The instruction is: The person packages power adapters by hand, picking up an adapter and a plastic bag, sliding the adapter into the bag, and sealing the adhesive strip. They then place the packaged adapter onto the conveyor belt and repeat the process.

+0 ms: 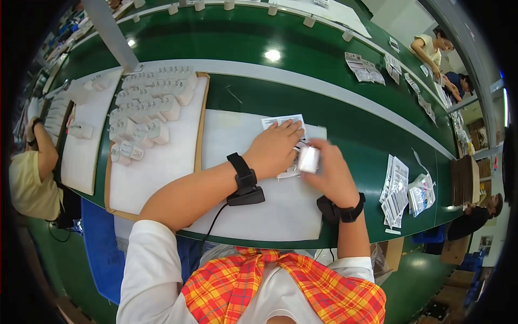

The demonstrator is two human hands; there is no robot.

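Observation:
My left hand (274, 150) lies flat with fingers stretched over a printed white packet (288, 120), on a white foam sheet (259, 216) in front of me. Close to its fingertips, my right hand (332, 171) grips a white power adapter (309, 159), slightly blurred. Part of something whitish (288, 173) shows beneath the hands; its kind is hidden. To the left, a shallow cardboard tray (154, 186) with a white lining carries rows of white plug adapters (143, 110), prongs pointing up or sideways.
Printed leaflets (395, 189) and clear bags (422, 193) lie at the right. More printed bags (365, 69) rest on the green belt (232, 38) beyond a pale rail. A metal post (110, 35) rises at far left. Other people work at both sides.

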